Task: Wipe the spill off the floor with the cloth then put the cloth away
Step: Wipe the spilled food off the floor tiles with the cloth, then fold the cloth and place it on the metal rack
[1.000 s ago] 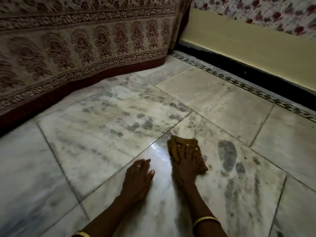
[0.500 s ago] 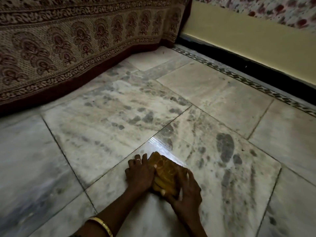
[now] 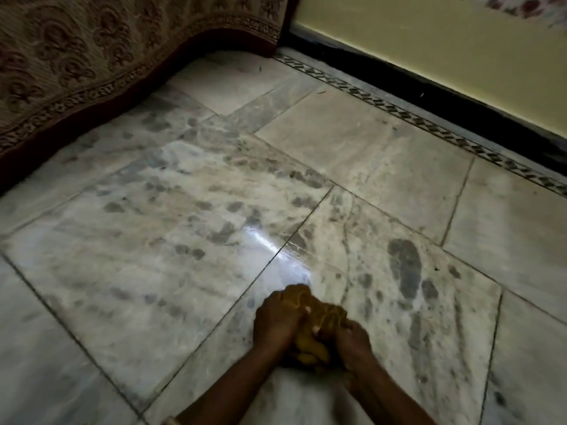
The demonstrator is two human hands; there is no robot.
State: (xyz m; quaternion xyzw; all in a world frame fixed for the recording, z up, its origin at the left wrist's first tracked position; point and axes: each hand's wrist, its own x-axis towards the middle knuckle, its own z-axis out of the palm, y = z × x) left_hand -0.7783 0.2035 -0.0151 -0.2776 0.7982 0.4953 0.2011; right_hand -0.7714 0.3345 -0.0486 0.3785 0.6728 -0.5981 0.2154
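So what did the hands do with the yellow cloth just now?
A second ago the right hand pressed the cloth flat on the marble floor while the left hand rested beside it. The cloth was then pulled back toward the person, and now both hands grip it, scrunched into a ball. The shiny streak and the patterned bedcover look the same.

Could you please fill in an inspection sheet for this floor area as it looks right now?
Surface: marble floor, grey-mottled tiles; a shiny streak near the middle, possibly wet.
Job's things: yellow cloth, bunched up between both hands.
Clutter: nothing seen.
Hands: left hand and right hand both grip the cloth.
Cables: nothing seen.
Surroundings: patterned bedspread hanging at upper left; yellow wall with black skirting at upper right.
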